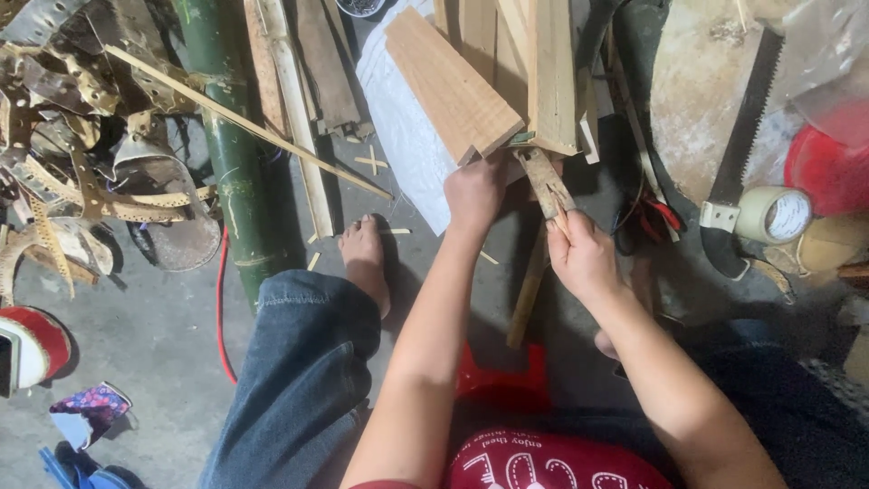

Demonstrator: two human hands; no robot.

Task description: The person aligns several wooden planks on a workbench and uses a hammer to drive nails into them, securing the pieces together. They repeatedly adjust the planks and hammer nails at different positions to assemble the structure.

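The left hand (472,192) has its fingers curled onto the near end of a wood plank (451,86), which leans away over a white sheet (403,127). Just right of the plank's end, the right hand (584,256) has its fingers clamped on a worn wooden strip (546,181) that touches a second upright plank (552,72). The floor (154,335) is grey concrete, strewn with splinters. Left of the plank lie a green bamboo pole (231,154) and punched metal scrap (81,181). Right of it rest a handsaw (738,154) and a tape roll (774,215). A bare foot (365,258) stands below the sheet.
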